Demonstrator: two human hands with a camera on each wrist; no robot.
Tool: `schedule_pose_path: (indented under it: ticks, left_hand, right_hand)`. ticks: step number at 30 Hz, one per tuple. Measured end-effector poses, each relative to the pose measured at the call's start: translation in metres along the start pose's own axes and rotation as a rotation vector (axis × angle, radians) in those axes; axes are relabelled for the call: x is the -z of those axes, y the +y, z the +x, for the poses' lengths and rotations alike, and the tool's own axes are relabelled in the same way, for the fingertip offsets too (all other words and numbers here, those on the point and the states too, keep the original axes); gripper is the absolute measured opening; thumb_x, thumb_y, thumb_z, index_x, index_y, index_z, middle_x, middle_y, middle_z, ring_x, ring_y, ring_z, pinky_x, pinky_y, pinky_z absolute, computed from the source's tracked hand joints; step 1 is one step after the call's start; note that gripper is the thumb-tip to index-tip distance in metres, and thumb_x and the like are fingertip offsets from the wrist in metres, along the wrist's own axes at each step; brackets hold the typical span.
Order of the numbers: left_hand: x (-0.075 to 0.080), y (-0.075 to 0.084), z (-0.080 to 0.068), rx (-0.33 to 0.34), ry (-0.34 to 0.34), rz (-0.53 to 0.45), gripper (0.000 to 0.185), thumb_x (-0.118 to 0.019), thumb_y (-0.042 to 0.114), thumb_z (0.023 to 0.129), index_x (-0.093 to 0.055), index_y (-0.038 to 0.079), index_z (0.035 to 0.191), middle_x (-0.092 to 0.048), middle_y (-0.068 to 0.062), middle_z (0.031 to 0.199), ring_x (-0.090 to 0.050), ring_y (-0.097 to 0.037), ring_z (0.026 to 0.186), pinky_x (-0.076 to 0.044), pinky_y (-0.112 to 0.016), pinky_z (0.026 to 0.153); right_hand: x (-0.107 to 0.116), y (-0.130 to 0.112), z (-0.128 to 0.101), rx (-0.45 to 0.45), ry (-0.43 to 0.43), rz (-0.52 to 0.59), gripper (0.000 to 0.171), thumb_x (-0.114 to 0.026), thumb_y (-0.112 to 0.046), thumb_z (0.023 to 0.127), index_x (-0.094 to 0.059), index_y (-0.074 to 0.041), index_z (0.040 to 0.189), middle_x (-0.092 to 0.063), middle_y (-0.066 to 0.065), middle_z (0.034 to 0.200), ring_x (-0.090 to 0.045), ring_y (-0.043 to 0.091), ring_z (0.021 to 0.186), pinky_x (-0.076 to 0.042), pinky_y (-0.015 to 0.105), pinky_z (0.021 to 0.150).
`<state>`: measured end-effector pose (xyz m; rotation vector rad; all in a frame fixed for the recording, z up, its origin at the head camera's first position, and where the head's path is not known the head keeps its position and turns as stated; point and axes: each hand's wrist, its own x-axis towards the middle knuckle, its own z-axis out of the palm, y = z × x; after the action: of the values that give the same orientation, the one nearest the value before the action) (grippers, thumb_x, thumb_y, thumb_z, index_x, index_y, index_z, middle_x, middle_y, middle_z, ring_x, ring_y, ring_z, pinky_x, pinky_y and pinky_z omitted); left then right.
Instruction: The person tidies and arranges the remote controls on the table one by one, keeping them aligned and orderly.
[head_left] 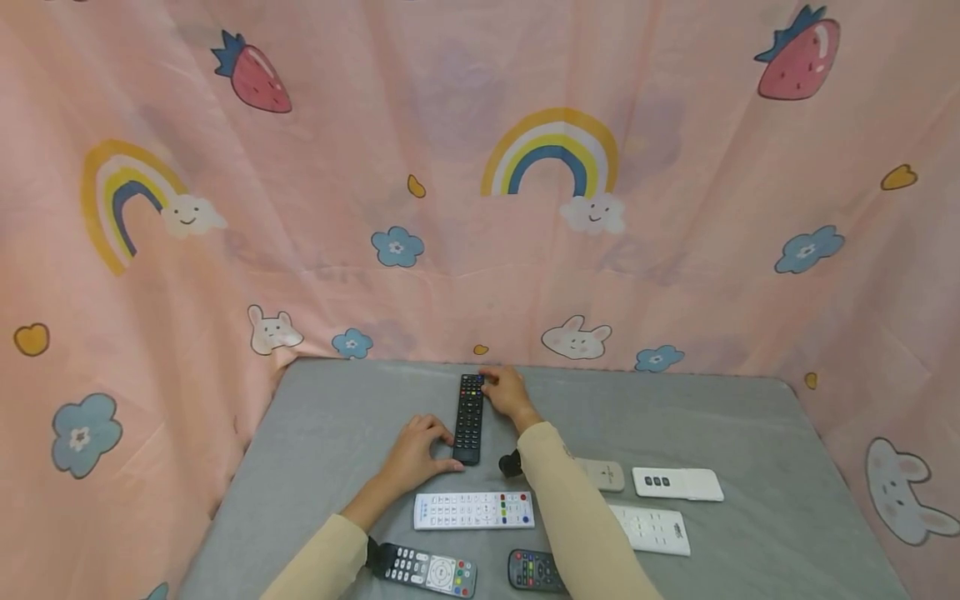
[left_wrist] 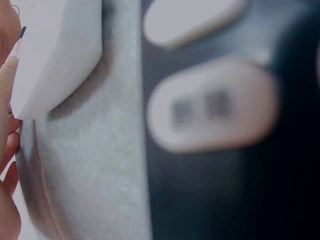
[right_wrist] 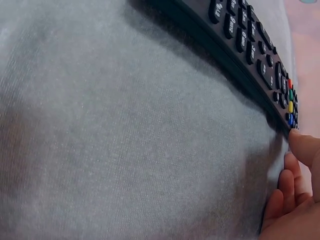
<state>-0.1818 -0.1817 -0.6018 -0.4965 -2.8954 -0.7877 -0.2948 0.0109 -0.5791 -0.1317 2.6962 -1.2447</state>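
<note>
A long black remote control [head_left: 468, 421] lies lengthwise near the back of the grey table, with coloured buttons toward its far end. My left hand [head_left: 415, 454] holds its near end, thumb at the bottom edge and fingers at the left side. At the far right corner my right hand [head_left: 510, 392] grips it between thumb and index finger. The right wrist view has the thumb [right_wrist: 304, 147] against the black remote's [right_wrist: 245, 45] edge, other fingers curled below. In the left wrist view, a white remote [left_wrist: 60, 55] partly covers the left fingers.
Nearer me lie a white remote [head_left: 474, 511], a grey-and-black remote [head_left: 427, 571] beside the left wrist, and a small dark remote [head_left: 534, 571]. Right of the right sleeve are a beige remote [head_left: 606, 475] and two white ones [head_left: 678, 483]. A pink curtain [head_left: 450, 292] stands behind the table.
</note>
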Motion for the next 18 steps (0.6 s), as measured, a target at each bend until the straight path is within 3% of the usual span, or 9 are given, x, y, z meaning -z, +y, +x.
schedule_pose_path:
  ticks: [10, 18]
  left_hand:
    - [0.001, 0.001, -0.001, -0.011, -0.005, -0.025, 0.041, -0.086, 0.051, 0.067, -0.068, 0.023, 0.090, -0.060, 0.010, 0.098, -0.048, -0.010, 0.090, -0.044, -0.034, 0.086]
    - [0.015, -0.004, 0.001, 0.028, -0.035, -0.122, 0.041, -0.086, 0.046, 0.069, -0.071, 0.020, 0.098, -0.062, 0.008, 0.102, -0.053, -0.011, 0.099, -0.049, -0.036, 0.092]
  right_hand:
    - [-0.003, 0.005, 0.002, 0.013, 0.031, 0.016, 0.034, -0.064, -0.009, 0.093, -0.067, -0.010, 0.126, -0.064, 0.014, 0.117, -0.056, 0.030, 0.111, -0.046, 0.046, 0.098]
    - [0.009, 0.005, 0.002, 0.045, -0.027, 0.087, 0.035, -0.057, -0.006, 0.095, -0.062, -0.001, 0.129, -0.065, 0.018, 0.125, -0.060, 0.031, 0.112, -0.049, 0.047, 0.100]
